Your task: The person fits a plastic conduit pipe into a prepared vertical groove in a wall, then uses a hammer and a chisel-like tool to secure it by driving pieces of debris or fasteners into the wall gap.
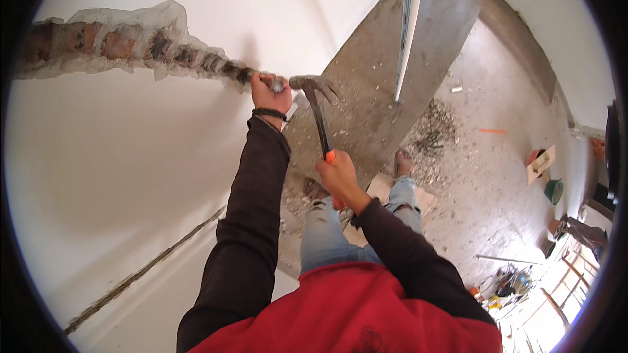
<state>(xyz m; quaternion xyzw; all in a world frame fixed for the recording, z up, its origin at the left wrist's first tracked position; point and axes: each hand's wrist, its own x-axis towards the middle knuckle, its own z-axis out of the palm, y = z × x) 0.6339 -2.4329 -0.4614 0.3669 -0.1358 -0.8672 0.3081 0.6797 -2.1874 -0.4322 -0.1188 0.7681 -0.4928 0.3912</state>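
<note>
My left hand (pixel 269 99) is wrapped round a metal chisel (pixel 278 85), whose blunt struck end faces me. Its far end is at the narrow end of a rough channel (pixel 118 42) cut into the white wall (pixel 163 124), with reddish brick showing inside. Most of the chisel is hidden by my fingers. Lower and to the right, my right hand (pixel 340 176) grips the orange handle of a claw hammer (pixel 318 117). The hammer head is just right of the chisel's end, a small gap between them.
Rubble (pixel 435 134) lies around my feet on the dusty floor. A pale pole (pixel 409 33) stands ahead. At right are a wooden float (pixel 541 165), a green bucket (pixel 553 191) and a tangle of cables and tools (pixel 507 282). A thin groove (pixel 144 268) crosses the wall low at left.
</note>
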